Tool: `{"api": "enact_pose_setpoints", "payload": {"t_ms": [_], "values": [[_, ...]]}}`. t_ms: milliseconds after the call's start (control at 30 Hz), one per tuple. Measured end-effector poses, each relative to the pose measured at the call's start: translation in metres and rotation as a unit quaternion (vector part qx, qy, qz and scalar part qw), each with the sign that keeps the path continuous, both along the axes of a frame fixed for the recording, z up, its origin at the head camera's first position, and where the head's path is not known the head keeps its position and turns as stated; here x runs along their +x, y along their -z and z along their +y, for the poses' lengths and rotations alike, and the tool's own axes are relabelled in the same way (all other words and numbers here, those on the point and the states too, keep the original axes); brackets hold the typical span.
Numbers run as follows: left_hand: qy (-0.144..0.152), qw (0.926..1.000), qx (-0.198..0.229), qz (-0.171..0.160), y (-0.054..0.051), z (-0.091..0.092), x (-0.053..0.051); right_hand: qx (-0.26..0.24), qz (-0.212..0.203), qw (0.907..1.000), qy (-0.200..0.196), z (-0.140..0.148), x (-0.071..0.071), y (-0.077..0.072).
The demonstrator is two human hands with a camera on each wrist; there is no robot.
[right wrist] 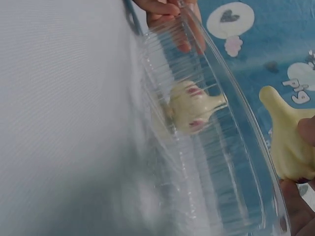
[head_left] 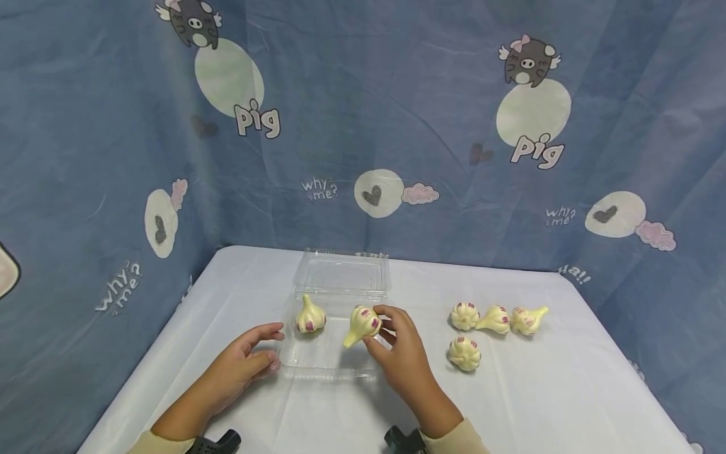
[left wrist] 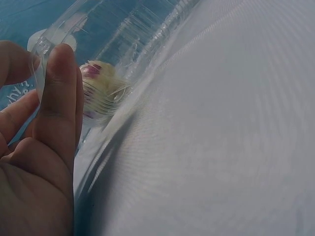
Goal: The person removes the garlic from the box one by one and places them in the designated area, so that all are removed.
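My right hand (head_left: 407, 356) holds a garlic bulb (head_left: 362, 323) between thumb and fingers above the clear plastic box (head_left: 323, 361). The bulb's stem points down and to the left in the head view. Another garlic bulb (head_left: 310, 317) sits inside the box at its left side, stem pointing away. My left hand (head_left: 238, 364) pinches the box's left rim; the left wrist view shows the rim (left wrist: 40, 69) between thumb and fingers. In the right wrist view, the held bulb (right wrist: 290, 140) is partly cut off at the frame's edge.
The box's hinged lid (head_left: 340, 275) lies folded open toward the back. To the right on the white table (head_left: 544, 391) are several more garlic bulbs (head_left: 495, 320), one of them (head_left: 465, 354) nearer the front. A blue patterned curtain (head_left: 363, 139) hangs behind the table.
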State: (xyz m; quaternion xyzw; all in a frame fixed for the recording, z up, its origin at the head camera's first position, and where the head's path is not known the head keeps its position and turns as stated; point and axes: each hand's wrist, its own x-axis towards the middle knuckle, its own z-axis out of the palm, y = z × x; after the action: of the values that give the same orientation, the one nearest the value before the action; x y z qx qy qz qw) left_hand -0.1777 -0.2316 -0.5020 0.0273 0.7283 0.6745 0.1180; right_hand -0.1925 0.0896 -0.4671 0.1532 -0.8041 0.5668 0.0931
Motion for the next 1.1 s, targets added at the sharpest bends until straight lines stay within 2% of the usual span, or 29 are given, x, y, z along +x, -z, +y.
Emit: {"api": "enact_pose_setpoints", "payload": {"t_ms": [267,600,1100], "values": [[0.01,0.9998,0.015,0.006,-0.001,0.0,0.001,-0.024,-0.007,0.9996,0.015,0.008,0.003,0.003],[0.009,0.9998,0.012,0.009,-0.002,0.0,0.0,-0.018,-0.012,0.9994,0.028,0.016,0.007,0.0],[0.018,0.9996,0.019,0.008,0.0,-0.002,0.0,-0.011,-0.022,0.998,0.058,0.027,0.01,0.004]]}}
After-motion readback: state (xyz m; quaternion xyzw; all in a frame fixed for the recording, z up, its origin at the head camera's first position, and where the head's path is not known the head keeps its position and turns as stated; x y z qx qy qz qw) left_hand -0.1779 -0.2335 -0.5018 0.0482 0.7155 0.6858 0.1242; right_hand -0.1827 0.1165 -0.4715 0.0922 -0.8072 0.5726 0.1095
